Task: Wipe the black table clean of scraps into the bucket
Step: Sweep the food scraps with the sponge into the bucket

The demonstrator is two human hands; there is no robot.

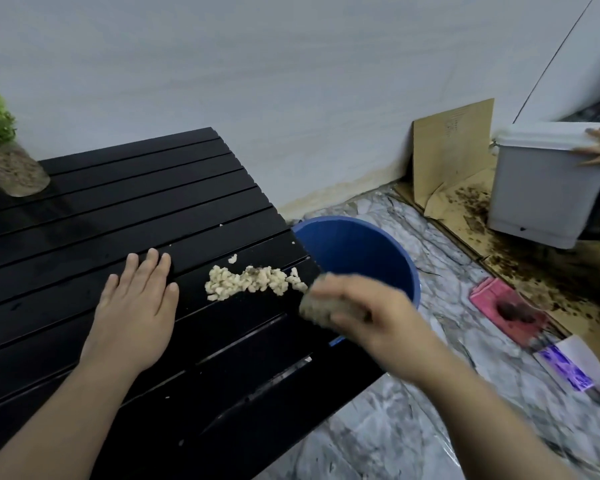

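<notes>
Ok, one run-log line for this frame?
left hand: flat on black table | right hand: gripping cloth | scraps: piled at edge | bucket: below edge

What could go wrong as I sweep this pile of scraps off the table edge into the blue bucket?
1. The black table is slatted, and the scraps lie across the gaps, so bits may drop through to the floor.
2. The blue bucket sits partly tucked under the table edge; a fast push with the cloth in your right hand could fling scraps past its rim.
3. Stray crumbs beyond the pile may get missed.
</notes>
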